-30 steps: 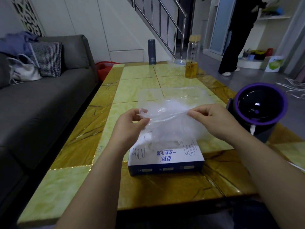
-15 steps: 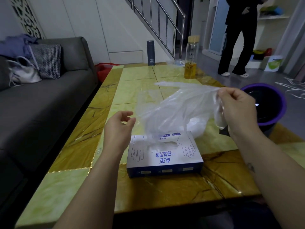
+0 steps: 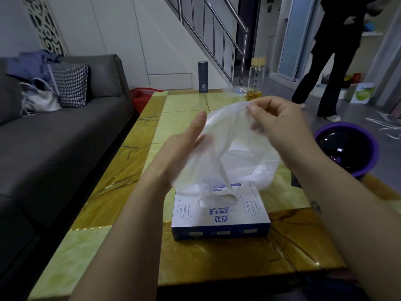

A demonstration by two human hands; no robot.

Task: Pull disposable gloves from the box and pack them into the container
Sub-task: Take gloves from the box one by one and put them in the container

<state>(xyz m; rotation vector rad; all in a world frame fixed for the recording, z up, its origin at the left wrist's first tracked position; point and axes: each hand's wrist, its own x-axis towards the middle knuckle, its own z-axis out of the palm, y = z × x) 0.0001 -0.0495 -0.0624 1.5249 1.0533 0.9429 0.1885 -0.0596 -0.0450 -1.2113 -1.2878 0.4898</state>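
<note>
A thin clear disposable glove (image 3: 225, 135) hangs above the blue-and-white glove box (image 3: 219, 213), its lower end trailing into the box's opening. My right hand (image 3: 275, 124) pinches the glove's upper end at the far side. To the glove's left, my left hand (image 3: 184, 148) is held flat with its fingers straight, resting against the film. The clear plastic container (image 3: 271, 174) lies on the table behind the box and is mostly hidden by the glove.
The box sits on a yellow-green tiled table (image 3: 121, 187). A dark flask (image 3: 202, 77) and a glass bottle (image 3: 257, 79) stand at its far end. A purple bucket (image 3: 347, 153) is at the right, a grey sofa (image 3: 54, 137) at the left. A person (image 3: 332, 61) stands beyond.
My right hand pulled the glove up out of the box and has come back toward the middle. My left hand let go, then rose flat against the glove.
</note>
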